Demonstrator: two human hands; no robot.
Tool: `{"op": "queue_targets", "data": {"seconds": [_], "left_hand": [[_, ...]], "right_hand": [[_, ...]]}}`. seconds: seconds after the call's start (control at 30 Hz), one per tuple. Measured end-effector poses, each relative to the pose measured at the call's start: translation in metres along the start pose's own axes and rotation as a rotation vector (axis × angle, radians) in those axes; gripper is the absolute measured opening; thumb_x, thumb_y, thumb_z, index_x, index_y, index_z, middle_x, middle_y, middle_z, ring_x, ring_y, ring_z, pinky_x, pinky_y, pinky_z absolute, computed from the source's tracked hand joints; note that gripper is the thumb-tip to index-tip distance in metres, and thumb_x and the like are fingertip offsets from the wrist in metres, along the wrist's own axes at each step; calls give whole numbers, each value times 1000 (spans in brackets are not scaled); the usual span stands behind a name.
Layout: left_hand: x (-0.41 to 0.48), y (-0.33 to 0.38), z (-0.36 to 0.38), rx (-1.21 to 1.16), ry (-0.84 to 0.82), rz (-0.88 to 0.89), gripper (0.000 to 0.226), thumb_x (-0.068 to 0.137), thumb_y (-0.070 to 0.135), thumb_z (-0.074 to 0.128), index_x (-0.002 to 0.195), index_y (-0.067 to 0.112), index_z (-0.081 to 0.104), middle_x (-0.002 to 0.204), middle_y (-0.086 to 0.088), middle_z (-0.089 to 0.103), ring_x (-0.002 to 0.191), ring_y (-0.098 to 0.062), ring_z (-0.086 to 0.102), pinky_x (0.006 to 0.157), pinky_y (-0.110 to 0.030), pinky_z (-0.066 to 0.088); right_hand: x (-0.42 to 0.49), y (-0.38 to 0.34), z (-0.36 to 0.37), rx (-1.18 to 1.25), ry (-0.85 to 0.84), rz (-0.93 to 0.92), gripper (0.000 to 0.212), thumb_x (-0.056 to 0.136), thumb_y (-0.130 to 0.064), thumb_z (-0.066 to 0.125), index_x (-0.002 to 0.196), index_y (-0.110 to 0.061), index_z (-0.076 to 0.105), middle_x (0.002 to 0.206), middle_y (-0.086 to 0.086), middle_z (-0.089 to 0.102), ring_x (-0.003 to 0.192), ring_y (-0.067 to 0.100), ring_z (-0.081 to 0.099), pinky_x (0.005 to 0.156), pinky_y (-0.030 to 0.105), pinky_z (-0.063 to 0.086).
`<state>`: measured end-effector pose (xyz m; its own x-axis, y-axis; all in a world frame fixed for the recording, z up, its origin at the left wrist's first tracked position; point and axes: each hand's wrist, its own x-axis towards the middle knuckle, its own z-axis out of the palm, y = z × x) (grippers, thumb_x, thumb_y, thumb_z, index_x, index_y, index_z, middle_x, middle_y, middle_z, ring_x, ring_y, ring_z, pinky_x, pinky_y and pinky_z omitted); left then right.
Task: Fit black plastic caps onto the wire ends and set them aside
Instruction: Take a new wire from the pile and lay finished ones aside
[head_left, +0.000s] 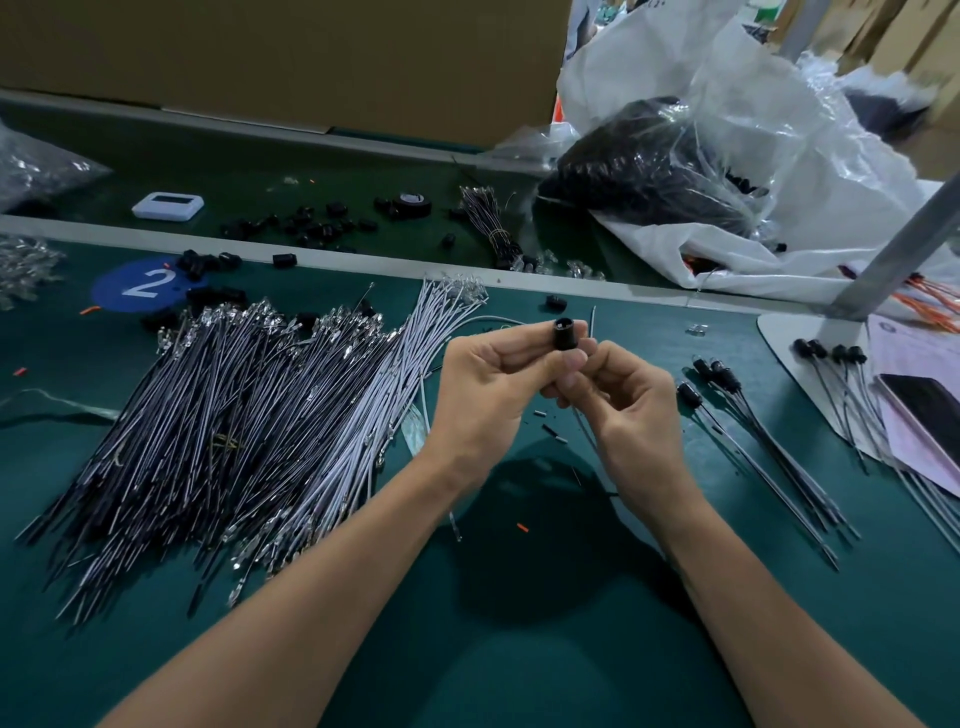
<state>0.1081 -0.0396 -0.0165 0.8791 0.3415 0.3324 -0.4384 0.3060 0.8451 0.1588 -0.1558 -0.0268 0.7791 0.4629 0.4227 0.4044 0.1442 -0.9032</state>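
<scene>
A black plastic cap (564, 332) stands upright between my two hands above the green table, its open end up. My left hand (488, 379) pinches it from the left with curled fingers. My right hand (621, 395) holds a thin wire (587, 434) that runs down from under the cap past the palm; its thumb lies against the cap's base. A big heap of uncapped wires (234, 415) lies to the left. Several capped wires (753, 415) lie in a row to the right.
Loose black caps (311, 223) are scattered on the far belt and near a blue "2" sticker (143, 283). A clear bag of black caps (649, 166) sits at the back right. A white stand base (810, 338), papers and a phone (924, 400) lie at the right edge.
</scene>
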Motion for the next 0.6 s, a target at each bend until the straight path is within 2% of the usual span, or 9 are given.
{"op": "queue_targets", "data": {"seconds": [0.2,0.27,0.33,0.4,0.47,0.53,0.6], "left_hand": [[2,5,-4,58,-18,19,27,79,-7,69,106,-6,69,92,-22,73,81,-30,66,63,-23,54],[3,8,-6,91,-27,23,27,79,-8,69,106,-5,69,92,-19,74,81,-23,70,66,-24,56],[5,9,-7,124,-32,27,26,79,-8,69,105,-6,69,90,-15,74,79,-18,71,69,-25,58],[5,10,-7,145,-31,30,24,80,-8,69,103,-5,70,86,-12,75,78,-17,71,71,-27,60],[5,10,-8,141,-25,25,21,80,-8,69,101,-3,71,84,-9,75,77,-17,71,72,-30,59],[5,9,-7,128,-18,11,17,81,-7,69,95,2,72,82,-5,76,77,-16,71,72,-28,60],[5,7,-7,121,5,-22,15,83,-4,68,92,6,73,80,-5,76,76,-15,72,71,-25,59]], "right_hand": [[-1,-2,2,9,-17,-26,3,86,-10,63,84,-12,65,71,-8,65,69,6,61,72,22,48],[-2,-3,4,-7,-14,-13,4,86,-10,63,84,-13,65,71,-9,65,70,7,63,75,28,50],[-3,-4,5,-34,-12,0,3,85,-10,64,83,-11,65,72,-8,66,73,13,63,79,45,50],[-4,-5,5,-56,-3,1,4,85,-11,64,81,-10,65,71,-7,66,73,17,62,81,56,48],[-4,-5,5,-64,5,-2,5,84,-12,65,80,-13,66,70,-7,66,72,21,62,80,60,46],[-5,-6,6,-80,14,-5,6,83,-12,66,78,-15,67,69,-7,67,72,34,61,78,62,47],[-5,-7,7,-108,24,-8,6,83,-14,68,77,-16,68,69,-5,68,73,43,60,76,58,49]]}}
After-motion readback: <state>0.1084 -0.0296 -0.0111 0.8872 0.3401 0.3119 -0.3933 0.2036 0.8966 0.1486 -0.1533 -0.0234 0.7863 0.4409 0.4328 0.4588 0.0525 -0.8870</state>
